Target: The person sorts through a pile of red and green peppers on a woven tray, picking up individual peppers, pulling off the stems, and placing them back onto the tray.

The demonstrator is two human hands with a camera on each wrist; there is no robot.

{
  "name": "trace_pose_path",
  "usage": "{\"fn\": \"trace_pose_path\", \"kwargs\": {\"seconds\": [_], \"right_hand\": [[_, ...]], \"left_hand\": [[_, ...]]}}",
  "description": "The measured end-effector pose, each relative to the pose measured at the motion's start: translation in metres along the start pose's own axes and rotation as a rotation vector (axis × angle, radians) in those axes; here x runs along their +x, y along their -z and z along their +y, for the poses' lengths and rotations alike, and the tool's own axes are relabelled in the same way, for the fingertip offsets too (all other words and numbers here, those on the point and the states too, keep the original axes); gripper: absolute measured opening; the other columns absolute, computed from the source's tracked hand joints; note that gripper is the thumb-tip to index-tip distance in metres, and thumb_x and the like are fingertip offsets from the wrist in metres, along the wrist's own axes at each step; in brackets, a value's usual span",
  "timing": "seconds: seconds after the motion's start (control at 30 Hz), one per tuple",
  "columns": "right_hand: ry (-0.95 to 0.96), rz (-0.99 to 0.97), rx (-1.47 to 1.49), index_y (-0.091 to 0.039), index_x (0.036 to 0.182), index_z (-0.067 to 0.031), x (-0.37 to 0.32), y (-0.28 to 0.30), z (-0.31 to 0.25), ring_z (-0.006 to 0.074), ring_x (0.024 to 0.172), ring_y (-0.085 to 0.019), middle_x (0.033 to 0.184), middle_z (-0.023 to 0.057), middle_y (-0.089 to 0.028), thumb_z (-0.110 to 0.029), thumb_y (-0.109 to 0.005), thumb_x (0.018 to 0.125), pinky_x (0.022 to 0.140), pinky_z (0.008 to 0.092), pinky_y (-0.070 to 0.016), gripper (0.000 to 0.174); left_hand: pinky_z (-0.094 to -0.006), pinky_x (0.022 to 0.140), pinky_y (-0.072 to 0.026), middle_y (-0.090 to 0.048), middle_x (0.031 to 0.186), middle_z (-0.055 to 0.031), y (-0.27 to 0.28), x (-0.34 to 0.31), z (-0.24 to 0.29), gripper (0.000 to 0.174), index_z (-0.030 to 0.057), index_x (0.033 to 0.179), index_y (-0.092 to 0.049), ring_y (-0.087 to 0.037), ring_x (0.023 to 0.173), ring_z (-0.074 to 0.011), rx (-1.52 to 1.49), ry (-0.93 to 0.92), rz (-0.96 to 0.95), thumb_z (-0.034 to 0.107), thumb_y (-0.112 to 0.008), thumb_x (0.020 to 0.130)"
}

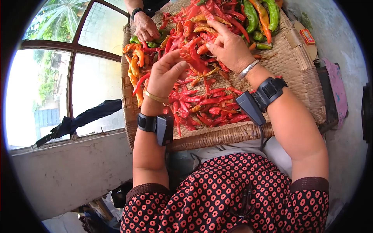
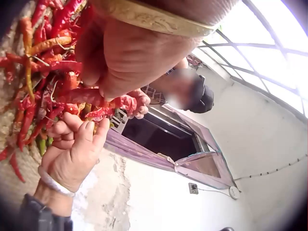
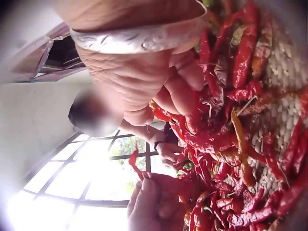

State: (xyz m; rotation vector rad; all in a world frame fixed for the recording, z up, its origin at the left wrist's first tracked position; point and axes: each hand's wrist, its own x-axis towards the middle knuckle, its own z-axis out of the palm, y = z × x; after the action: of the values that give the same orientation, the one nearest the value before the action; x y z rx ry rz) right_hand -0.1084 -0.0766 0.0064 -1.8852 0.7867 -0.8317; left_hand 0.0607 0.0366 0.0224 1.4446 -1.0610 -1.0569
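Observation:
My left hand (image 1: 169,72) pinches a long red chili pepper (image 1: 193,62) between thumb and fingers, over the heap of chilies (image 1: 210,101). Seen from the left wrist, the held pepper (image 2: 84,96) is smooth and deep red near the fingertips. My right hand (image 1: 233,50) is just to the right, over the heap, with its index finger stretched out and its thumb apart from it. An orange-red pepper (image 1: 203,49) lies by the right thumb. In the right wrist view, the right hand's fingers (image 3: 180,94) reach down to the red chilies.
The chilies lie on a large woven tray (image 1: 287,81) with a thick rim. Green peppers (image 1: 274,15) sit at its far right, orange ones (image 1: 136,66) at its left. Another person's hand (image 1: 147,28) rests among peppers at the far left. A folded umbrella (image 1: 83,118) lies by the window.

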Motion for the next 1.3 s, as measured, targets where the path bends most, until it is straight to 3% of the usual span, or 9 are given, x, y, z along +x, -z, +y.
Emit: {"fn": "trace_pose_path", "kwargs": {"seconds": [0.07, 0.2, 0.37, 0.73, 0.83, 1.0, 1.13, 1.2, 1.3], "right_hand": [[-0.013, 0.067, 0.092, -0.037, 0.123, -0.0093, 0.002, 0.000, 0.001, 0.0222, 0.064, -0.060, 0.066, 0.0090, -0.061, -0.017, -0.057, 0.075, 0.062, 0.0311, -0.0462, 0.052], [0.049, 0.147, 0.083, -0.042, 0.118, -0.0096, 0.005, 0.000, 0.002, 0.0235, 0.064, -0.060, 0.066, 0.0093, -0.061, -0.017, -0.057, 0.075, 0.062, 0.0329, -0.0464, 0.046], [0.075, -0.019, -0.068, -0.058, 0.095, -0.0069, -0.002, -0.005, -0.004, 0.0262, 0.066, -0.060, 0.068, 0.0105, -0.061, -0.017, -0.057, 0.073, 0.062, 0.0344, -0.0471, 0.024], [0.106, -0.154, -0.151, -0.058, 0.092, -0.0045, -0.007, -0.013, 0.002, 0.0181, 0.054, -0.055, 0.060, 0.0099, -0.057, -0.013, -0.056, 0.074, 0.053, 0.0294, -0.0424, 0.020], [0.108, -0.168, -0.149, -0.058, 0.091, -0.0043, -0.008, -0.013, 0.003, 0.0170, 0.052, -0.054, 0.059, 0.0088, -0.056, -0.012, -0.057, 0.074, 0.052, 0.0292, -0.0420, 0.018], [0.080, -0.150, -0.104, -0.058, 0.091, -0.0044, -0.006, -0.013, 0.008, 0.0157, 0.052, -0.053, 0.058, 0.0074, -0.056, -0.012, -0.057, 0.074, 0.052, 0.0285, -0.0423, 0.019], [0.048, -0.050, -0.094, -0.058, 0.093, -0.0049, -0.005, -0.009, 0.006, 0.0147, 0.053, -0.053, 0.058, 0.0066, -0.056, -0.012, -0.056, 0.074, 0.053, 0.0285, -0.0428, 0.020], [0.033, -0.061, -0.104, -0.058, 0.094, -0.0046, -0.004, -0.007, 0.006, 0.0140, 0.054, -0.054, 0.060, 0.0062, -0.057, -0.012, -0.056, 0.075, 0.054, 0.0280, -0.0435, 0.021], [0.005, -0.118, -0.019, -0.058, 0.096, -0.0039, -0.003, -0.008, 0.010, 0.0137, 0.056, -0.055, 0.063, 0.0061, -0.059, -0.013, -0.056, 0.075, 0.056, 0.0269, -0.0442, 0.023]], "left_hand": [[-0.0192, 0.061, -0.0459, -0.059, 0.084, -0.0021, -0.018, -0.001, -0.003, 0.035, -0.0009, 0.116, -0.045, -0.054, 0.068, -0.0077, -0.012, -0.057, -0.037, 0.003, -0.053, 0.081], [-0.0294, 0.070, -0.0466, -0.059, 0.096, -0.0119, 0.001, 0.004, -0.019, 0.031, 0.0081, 0.104, -0.057, -0.058, 0.082, -0.0234, 1.171, -0.152, -0.135, 0.010, -0.058, 0.073], [-0.0368, 0.074, -0.0458, -0.056, 0.095, -0.0134, 0.025, -0.002, -0.044, 0.032, 0.0104, 0.099, -0.059, -0.056, 0.083, -0.0301, 1.343, -0.043, -0.099, 0.016, -0.061, 0.068], [-0.0383, 0.066, -0.0462, -0.058, 0.078, -0.0106, 0.017, 0.003, -0.052, 0.018, 0.0092, 0.083, -0.061, -0.057, 0.076, -0.0297, 1.511, -0.016, -0.110, 0.016, -0.058, 0.066], [-0.0327, 0.061, -0.0471, -0.060, 0.074, -0.0077, 0.020, 0.003, -0.036, 0.016, 0.0073, 0.082, -0.061, -0.059, 0.068, -0.0225, 1.312, -0.026, -0.129, 0.013, -0.060, 0.067], [-0.0190, 0.057, -0.0439, -0.057, 0.075, 0.0016, 0.005, -0.003, -0.006, 0.010, 0.0000, 0.084, -0.059, -0.054, 0.066, -0.0057, -0.180, 0.019, 0.046, 0.005, -0.061, 0.076], [-0.0215, 0.061, -0.0457, -0.059, 0.083, -0.0035, -0.007, 0.000, -0.007, 0.019, 0.0014, 0.089, -0.058, -0.057, 0.071, -0.0102, -0.125, -0.063, 0.021, 0.006, -0.064, 0.072], [-0.0283, 0.068, -0.0471, -0.059, 0.091, -0.0090, 0.025, 0.003, -0.014, 0.025, 0.0058, 0.094, -0.059, -0.058, 0.080, -0.0195, 0.864, -0.246, 0.237, 0.010, -0.064, 0.070], [-0.0375, 0.074, -0.0457, -0.058, 0.095, -0.0124, 0.063, -0.006, -0.015, 0.026, 0.0107, 0.096, -0.059, -0.055, 0.087, -0.0282, 1.440, -0.022, 0.413, 0.022, -0.056, 0.073]]}}
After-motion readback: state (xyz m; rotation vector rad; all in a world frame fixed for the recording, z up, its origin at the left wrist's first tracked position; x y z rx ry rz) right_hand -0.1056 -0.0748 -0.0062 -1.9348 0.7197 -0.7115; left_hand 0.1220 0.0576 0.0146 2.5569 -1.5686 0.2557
